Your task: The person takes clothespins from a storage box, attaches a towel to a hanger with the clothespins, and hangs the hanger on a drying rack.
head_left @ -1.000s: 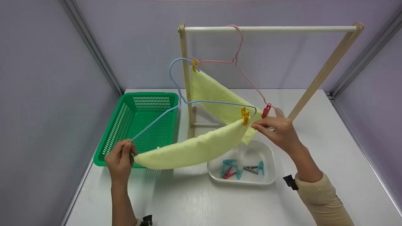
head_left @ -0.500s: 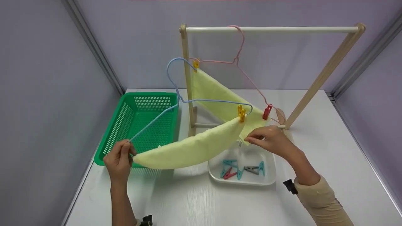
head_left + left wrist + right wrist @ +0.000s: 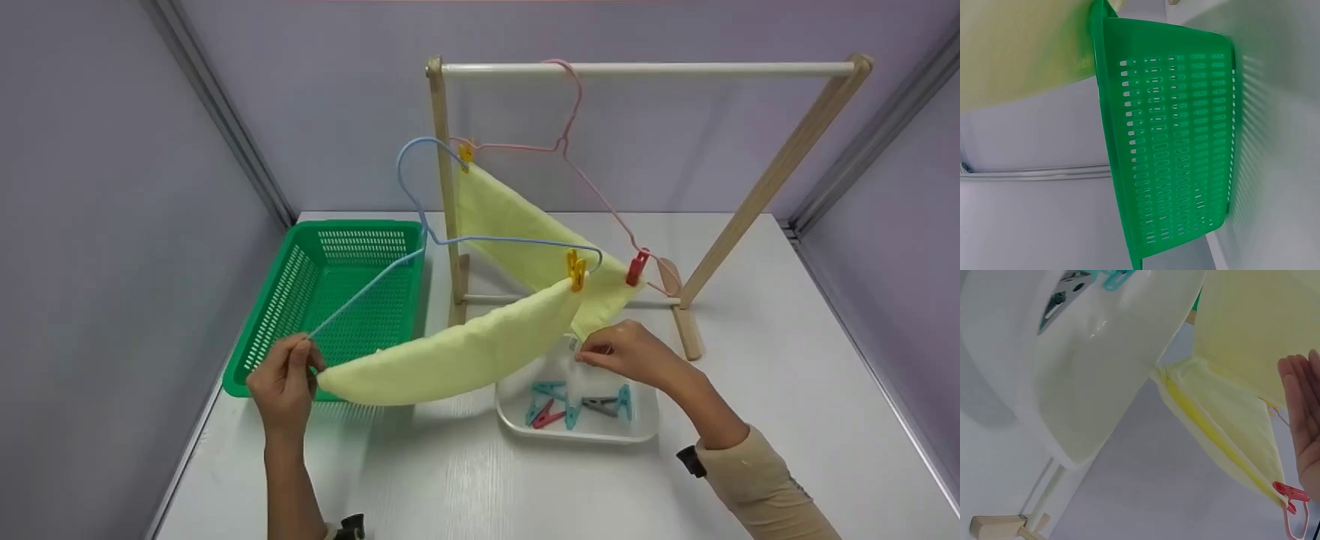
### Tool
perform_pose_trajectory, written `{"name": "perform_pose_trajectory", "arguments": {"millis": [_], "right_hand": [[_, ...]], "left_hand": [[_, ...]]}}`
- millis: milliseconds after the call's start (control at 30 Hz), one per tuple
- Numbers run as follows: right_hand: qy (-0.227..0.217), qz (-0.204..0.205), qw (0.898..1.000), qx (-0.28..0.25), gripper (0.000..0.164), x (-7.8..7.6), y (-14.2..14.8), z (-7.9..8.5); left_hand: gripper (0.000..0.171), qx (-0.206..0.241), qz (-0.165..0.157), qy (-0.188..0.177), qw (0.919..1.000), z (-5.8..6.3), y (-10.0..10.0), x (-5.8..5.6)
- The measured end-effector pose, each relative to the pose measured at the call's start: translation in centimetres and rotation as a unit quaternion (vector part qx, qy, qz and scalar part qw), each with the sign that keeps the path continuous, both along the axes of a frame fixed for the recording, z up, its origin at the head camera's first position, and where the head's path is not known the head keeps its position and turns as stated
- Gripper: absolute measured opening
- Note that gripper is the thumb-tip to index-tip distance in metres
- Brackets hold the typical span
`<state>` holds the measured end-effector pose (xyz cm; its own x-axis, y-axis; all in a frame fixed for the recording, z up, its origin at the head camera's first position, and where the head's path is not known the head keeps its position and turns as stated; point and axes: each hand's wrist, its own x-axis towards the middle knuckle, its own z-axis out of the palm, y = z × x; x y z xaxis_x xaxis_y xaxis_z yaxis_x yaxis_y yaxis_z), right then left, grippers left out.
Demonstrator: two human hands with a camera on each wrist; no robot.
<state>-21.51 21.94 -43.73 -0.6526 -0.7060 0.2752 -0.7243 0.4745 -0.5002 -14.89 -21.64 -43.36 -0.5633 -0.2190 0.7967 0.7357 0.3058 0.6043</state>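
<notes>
My left hand [image 3: 283, 382] pinches the lower left end of a blue hanger [image 3: 517, 241] together with one corner of a pale yellow cloth [image 3: 457, 364]. A yellow clothespin [image 3: 575, 270] clips the other corner to the hanger's right end, and the cloth sags between. My right hand [image 3: 634, 352] hovers over the white tray [image 3: 577, 436], holding nothing; its fingers look fairly straight in the right wrist view. Blue-green, red and grey clothespins [image 3: 547, 412] lie in the tray. In the left wrist view the cloth [image 3: 1022, 50] hangs beside the basket, and the hand is out of sight.
Behind, a pink hanger [image 3: 517, 147] hangs from the rack's white rod [image 3: 712, 69], carrying another yellow cloth [image 3: 502, 217] held by a yellow and a red clothespin [image 3: 637, 267]. The green basket [image 3: 262, 322] stands at the left. Wooden rack legs [image 3: 776, 180] rise at both sides.
My right hand has come away from beside the yellow clothespin and moved down and left to above the tray. The blue hanger's right end has shifted slightly left; my left hand keeps its hold.
</notes>
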Motion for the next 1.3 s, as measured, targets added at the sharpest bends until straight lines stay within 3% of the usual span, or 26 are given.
{"name": "perform_pose_trajectory", "arguments": {"millis": [267, 733, 1300], "right_hand": [[-0.060, -0.002, 0.997, 0.041, 0.009, -0.2, -0.3, -1.4], [-0.061, 0.047, 0.983, 0.169, 0.006, 0.0, -2.0, -4.4], [-0.056, 0.030, 0.956, 0.287, 0.027, 0.3, -2.5, -6.5]], "left_hand": [[0.027, -0.004, 0.004, -0.003, 1.0000, 0.1, 0.0, 0.0], [0.028, -0.001, 0.012, -0.004, 0.9999, 0.1, 0.0, -0.1], [0.026, -0.001, 0.005, 0.001, 1.0000, -0.1, -0.1, -0.3]]}}
